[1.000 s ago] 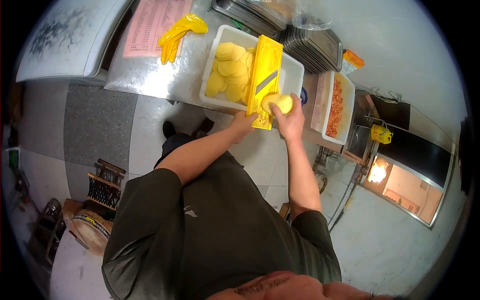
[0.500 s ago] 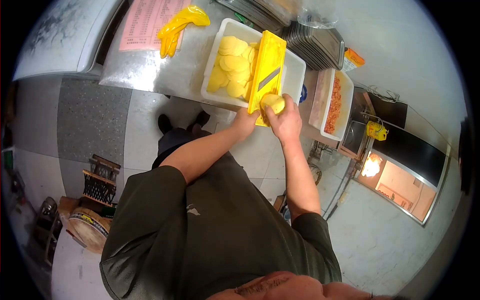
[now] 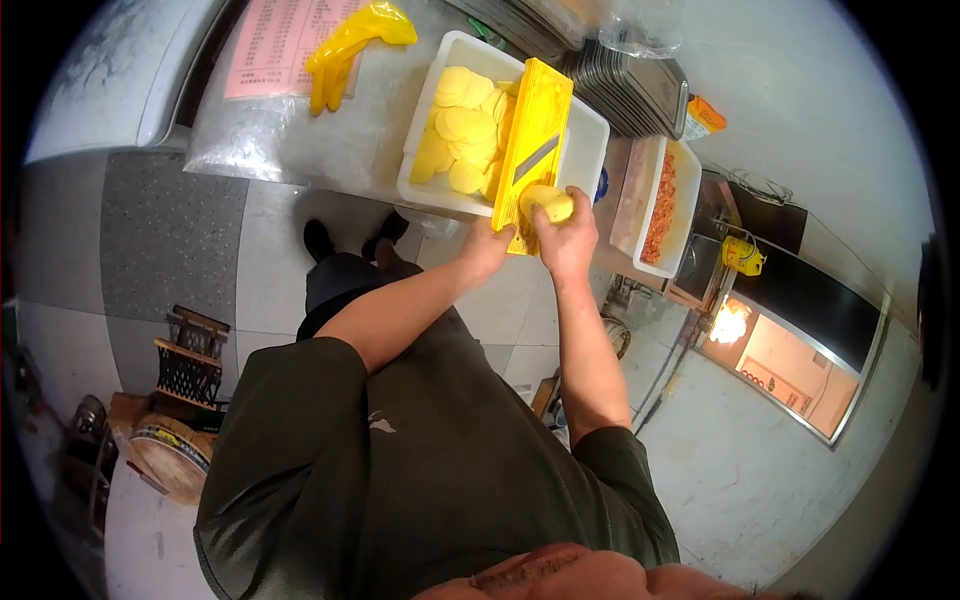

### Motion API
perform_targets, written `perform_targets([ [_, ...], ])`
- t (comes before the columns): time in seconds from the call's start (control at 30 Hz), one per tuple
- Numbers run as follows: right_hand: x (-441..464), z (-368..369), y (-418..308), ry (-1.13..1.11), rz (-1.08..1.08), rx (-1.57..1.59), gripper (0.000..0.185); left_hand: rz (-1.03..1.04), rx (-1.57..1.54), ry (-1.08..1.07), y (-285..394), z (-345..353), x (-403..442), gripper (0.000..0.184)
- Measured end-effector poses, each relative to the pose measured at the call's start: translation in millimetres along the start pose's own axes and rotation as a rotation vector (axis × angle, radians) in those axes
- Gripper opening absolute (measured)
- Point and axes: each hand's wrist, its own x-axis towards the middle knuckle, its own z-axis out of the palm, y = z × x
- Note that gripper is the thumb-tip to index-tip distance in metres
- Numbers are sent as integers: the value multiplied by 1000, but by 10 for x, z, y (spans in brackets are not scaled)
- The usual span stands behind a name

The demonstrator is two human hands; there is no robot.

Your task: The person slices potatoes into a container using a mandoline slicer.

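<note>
A person's right hand [image 3: 568, 242] clasps a peeled potato [image 3: 538, 196], held against a yellow slicer [image 3: 549, 103] at the near side of a white tub [image 3: 582, 148]. The left hand [image 3: 484, 252] grips the slicer's near end, just outside the tub's rim, while the far end reaches across the tub. Pale round slices [image 3: 466, 125] lie heaped in the tub's left part. Yellow gloves [image 3: 345, 45] rest left of the tub; stacked trays [image 3: 645, 92] stand beyond its far right corner.
</note>
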Motion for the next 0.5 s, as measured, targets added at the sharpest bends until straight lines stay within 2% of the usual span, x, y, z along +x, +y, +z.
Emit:
perform_targets([
  [0.2,-66,16,52,19,-26,19,57,-21,-23,-40,95,24,-38,27],
  [0.3,-89,36,61,46,-118,16,57,-41,-15,-42,56,-1,-7,26],
  [0.5,-83,41,58,50,-106,1,55,-49,-20,-19,53,3,-8,28],
])
